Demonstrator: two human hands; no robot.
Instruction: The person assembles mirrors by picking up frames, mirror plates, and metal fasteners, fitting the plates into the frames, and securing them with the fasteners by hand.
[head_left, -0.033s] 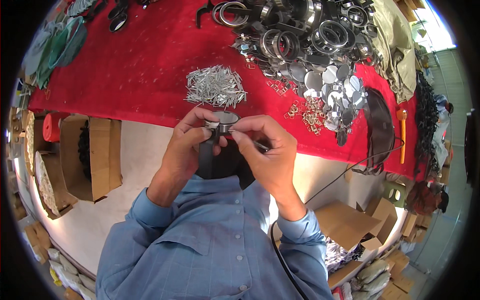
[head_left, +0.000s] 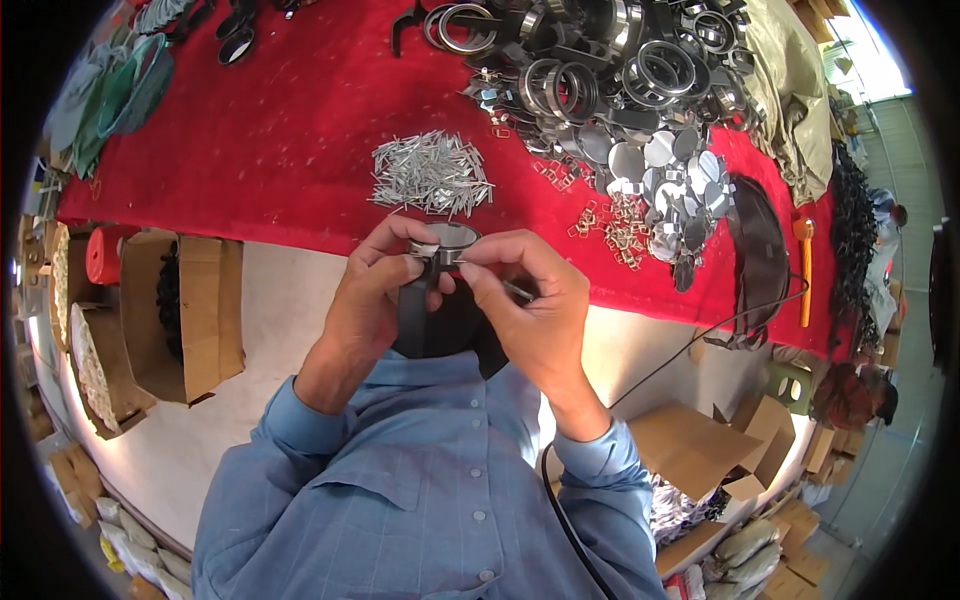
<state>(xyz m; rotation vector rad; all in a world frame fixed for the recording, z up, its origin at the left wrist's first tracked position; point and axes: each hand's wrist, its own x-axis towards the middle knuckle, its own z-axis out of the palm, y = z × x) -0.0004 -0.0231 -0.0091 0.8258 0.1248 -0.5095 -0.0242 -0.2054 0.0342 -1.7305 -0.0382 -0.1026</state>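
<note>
Held just in front of my chest is a round metal collar with a black handle (head_left: 413, 312), its round top facing up. My left hand (head_left: 365, 290) is closed around it, thumb and fingers gripping beside the rim where the handle joins. My right hand (head_left: 540, 300) pinches at the same joint from the right; a thin metal pin seems to be between thumb and forefinger, mostly hidden. Another slim silvery piece (head_left: 520, 292) shows under its curled fingers. On the table beyond lies a heap of thin metal pins (head_left: 432, 172).
A red cloth (head_left: 270, 130) covers the table. At the far right lie metal rings with black handles (head_left: 660, 75), round discs (head_left: 660, 150) and small brass-coloured clips (head_left: 625, 232). An orange-handled hammer (head_left: 805, 270) lies near the right edge. Cardboard boxes (head_left: 215, 320) stand below on both sides.
My right hand has shifted very slightly left at the joint. The left hand and the collar have hardly moved.
</note>
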